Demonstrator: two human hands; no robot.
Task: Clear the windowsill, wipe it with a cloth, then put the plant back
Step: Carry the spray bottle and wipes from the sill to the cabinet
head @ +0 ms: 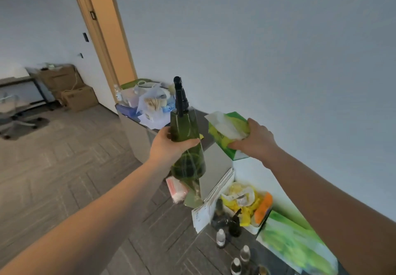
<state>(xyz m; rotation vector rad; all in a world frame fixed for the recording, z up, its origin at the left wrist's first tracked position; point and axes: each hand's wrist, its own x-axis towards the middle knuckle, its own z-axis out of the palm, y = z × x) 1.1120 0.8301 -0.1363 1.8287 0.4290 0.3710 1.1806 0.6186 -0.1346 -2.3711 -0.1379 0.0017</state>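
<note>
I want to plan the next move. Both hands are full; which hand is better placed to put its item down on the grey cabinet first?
Probably the left hand. Its green spray bottle hangs right above the grey cabinet top, while the right hand holds the tissue pack further toward the wall.

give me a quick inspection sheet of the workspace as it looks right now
surface: dark ledge along the white wall, crowded at both ends
job's things: green spray bottle with a black nozzle, upright; green tissue pack with a white sheet sticking out; no plant or cloth seen
clutter: plastic bags and papers at the far end; tray of yellow wrappers, small bottles and a green bag at the near end
grippers: left hand grips the spray bottle; right hand grips the tissue pack
cables: nothing seen
surroundings: wooden door frame, cardboard boxes, office chair, carpet floor
</note>
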